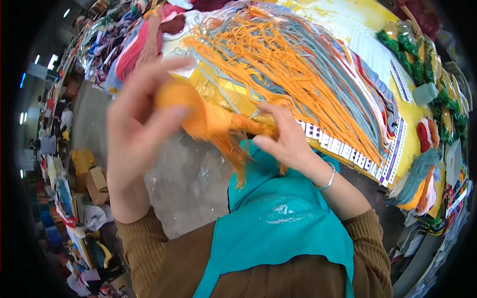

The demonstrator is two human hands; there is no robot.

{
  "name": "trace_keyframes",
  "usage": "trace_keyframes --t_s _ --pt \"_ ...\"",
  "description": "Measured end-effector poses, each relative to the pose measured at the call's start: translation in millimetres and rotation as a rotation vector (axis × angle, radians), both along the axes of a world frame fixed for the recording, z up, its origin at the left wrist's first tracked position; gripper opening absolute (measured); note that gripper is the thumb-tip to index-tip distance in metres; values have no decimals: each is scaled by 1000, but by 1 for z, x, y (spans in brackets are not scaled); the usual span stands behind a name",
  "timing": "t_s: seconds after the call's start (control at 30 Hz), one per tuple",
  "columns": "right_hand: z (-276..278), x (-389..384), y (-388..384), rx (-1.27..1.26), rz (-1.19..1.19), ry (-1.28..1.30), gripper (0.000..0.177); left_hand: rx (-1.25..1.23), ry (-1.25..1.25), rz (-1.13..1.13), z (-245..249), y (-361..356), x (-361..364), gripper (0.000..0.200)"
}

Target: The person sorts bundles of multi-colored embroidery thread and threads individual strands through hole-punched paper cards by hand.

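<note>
A bundle of orange yarn (211, 119) stretches between my two hands above the table's near edge, with loose ends hanging down. My left hand (139, 119), smeared by motion, is raised on the left with its thumb and fingers curled around the thick end of the bundle. Lower and to the right, my right hand (288, 141) closes its thumb and fingers on the darker, narrower end. Just beyond my right hand, long strands of orange thread (293, 69) lie fanned across the table, mixed with grey-blue threads (325, 57).
A strip of printed cards (343, 149) runs along the yellow table's (405, 164) near edge. At right lie small coloured hanks (422, 174), a pale green cup-like object (425, 93) and bagged green yarn (417, 49). Pink and brown skeins (136, 54) lie left, beside the grey floor (184, 184).
</note>
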State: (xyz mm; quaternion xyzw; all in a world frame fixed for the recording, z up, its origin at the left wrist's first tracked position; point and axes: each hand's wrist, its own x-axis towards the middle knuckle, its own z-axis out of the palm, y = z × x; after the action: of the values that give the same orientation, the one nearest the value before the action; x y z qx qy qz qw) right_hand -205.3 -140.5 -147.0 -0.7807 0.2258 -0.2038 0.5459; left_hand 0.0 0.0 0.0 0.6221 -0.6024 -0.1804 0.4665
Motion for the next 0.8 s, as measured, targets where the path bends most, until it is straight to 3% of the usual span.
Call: trace_keyframes --t_s 0.03,0.1,0.17,0.2,0.27,0.37,0.4,0.43,0.5,0.57,0.6,0.8 --pt "15 6 3 -284 -38 -142 58 18 -109 -84 -3 -4 -12 42" --pt "30 12 15 -399 -5 -377 54 199 -407 -340 18 -20 -42 40" --pt "36 12 26 -114 137 -483 52 180 -450 -389 21 -29 -59 40" --pt "41 8 26 118 238 -338 52 158 -471 -430 21 -35 -69 40" --pt "52 -10 22 611 369 -72 51 135 -129 -296 25 -43 -79 40" --pt "56 -50 17 624 297 -490 50 -6 192 -190 21 -67 -90 39" --pt "56 -66 14 398 229 -578 53 -43 206 -177 19 -76 -89 35" --pt "61 -85 11 352 143 -534 55 -100 279 -255 20 -88 -96 35" --pt "72 -137 12 268 -4 -449 59 -27 337 -566 21 -106 -114 37" --pt "96 -198 24 651 -215 -571 63 36 334 -641 11 -121 -128 39" --pt "98 -231 27 663 -181 -695 62 68 331 -673 4 -129 -134 40" --pt "181 -384 55 88 -814 -615 67 385 297 -659 -44 -154 -119 32"
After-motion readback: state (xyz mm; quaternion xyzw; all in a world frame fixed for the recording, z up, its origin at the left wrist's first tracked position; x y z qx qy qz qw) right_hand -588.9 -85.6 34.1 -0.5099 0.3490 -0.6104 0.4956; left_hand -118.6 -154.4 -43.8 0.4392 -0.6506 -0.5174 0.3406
